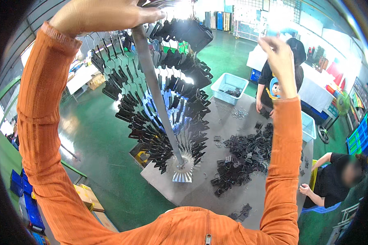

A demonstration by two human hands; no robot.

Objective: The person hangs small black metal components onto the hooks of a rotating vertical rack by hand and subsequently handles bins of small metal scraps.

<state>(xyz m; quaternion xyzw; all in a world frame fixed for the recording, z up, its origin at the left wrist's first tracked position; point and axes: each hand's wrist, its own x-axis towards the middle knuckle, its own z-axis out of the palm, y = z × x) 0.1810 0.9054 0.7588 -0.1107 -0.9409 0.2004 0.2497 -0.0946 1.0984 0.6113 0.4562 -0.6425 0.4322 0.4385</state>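
Note:
My left hand is raised at the top edge, beside the upper end of a grey metal pole. Its thumb is stretched across the front of the pole; its other fingers are mostly cut off, so its grip is hidden. Round the pole stand rings of thin metal arms loaded with black clip-like pieces, above a flared metal base on a grey table. On the right, my right hand is held up in the air, fingers loosely bent and apart, with nothing visible in it.
A heap of small black pieces lies on the table, with small metal hooks beyond it. A light blue basket holds more dark pieces. One co-worker stands across the table; another sits at the right.

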